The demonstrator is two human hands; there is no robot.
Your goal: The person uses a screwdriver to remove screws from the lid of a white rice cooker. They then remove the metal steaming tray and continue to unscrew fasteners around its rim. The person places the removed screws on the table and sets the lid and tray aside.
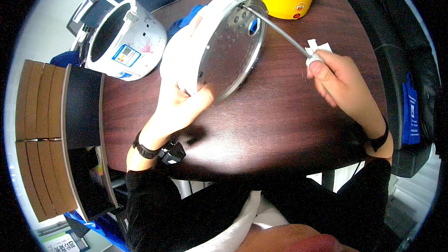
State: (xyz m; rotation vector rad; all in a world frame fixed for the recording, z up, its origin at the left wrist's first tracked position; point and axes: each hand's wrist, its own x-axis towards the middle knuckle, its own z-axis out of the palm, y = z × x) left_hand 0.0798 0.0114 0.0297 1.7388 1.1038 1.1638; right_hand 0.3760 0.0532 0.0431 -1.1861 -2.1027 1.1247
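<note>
My left hand [179, 105] grips the lower rim of a round white rice cooker lid [228, 53]. The lid is tilted up off the table, its metal inner side with several holes turned toward the right. In my right hand [340, 77] is a screwdriver [282, 31], held by its pale handle. Its long metal shaft slants up and left, with the tip at a small dark spot near the lid's top edge; whether it sits in a screw I cannot tell. The white rice cooker body [147, 42] stands lidless at the far left.
A yellow electric pot [280, 4] with a dark lid stands at the back, beside blue cloth [186, 18]. Something white [322, 45] shows behind my right hand. Left of the brown table [261, 126] is a shelf with cardboard boxes [42, 102]; a black sofa [392, 56] is on the right.
</note>
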